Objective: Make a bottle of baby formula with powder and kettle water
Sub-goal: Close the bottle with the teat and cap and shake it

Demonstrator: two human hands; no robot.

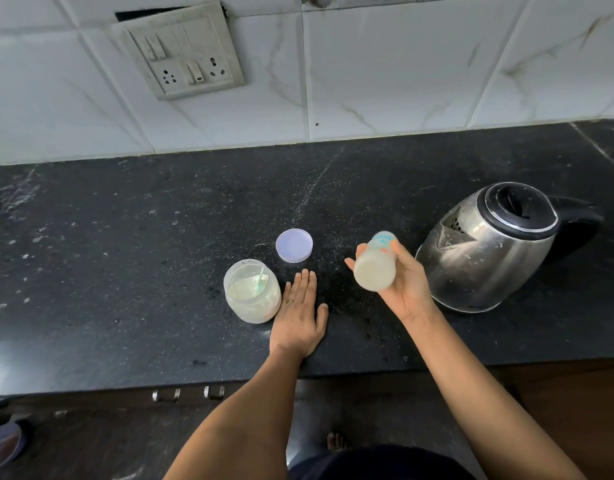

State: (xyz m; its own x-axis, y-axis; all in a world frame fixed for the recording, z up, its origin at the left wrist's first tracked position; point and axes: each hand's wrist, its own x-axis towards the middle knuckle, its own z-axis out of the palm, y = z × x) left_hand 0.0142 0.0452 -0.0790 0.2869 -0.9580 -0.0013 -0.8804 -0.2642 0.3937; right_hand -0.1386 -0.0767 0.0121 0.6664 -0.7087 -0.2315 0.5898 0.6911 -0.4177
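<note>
Starting at the left of the black counter (125, 237), we have the powder jar (252, 291) standing open, a scoop handle poking out of the powder inside, and its lid (294, 245) lying on its own just behind and to the right. Our left hand (298, 317) rests flat on the stone with fingers together and nothing in it, its edge touching or nearly touching the jar's side; a careless sweep of that hand could nudge the open jar and spill powder, and the longer the lid stays off, the more the powder is exposed to splashes. Further right, our right hand (404, 282) is wrapped around the baby bottle (374, 263), held tilted in the air above the counter with its base toward us and its top pointing away. The bottle looks full of milky liquid, so we judge the mixing to be under way or nearly done. We cannot tell from here whether the cap is screwed down tight; if it is loose, tipping or shaking would send formula out over the counter. The grip sits around the middle of the bottle, and a wet surface could let it slip. At the far right the kettle (496, 247) stands close beside that hand, so a wide shake might knock it, and its metal may be hot.
</note>
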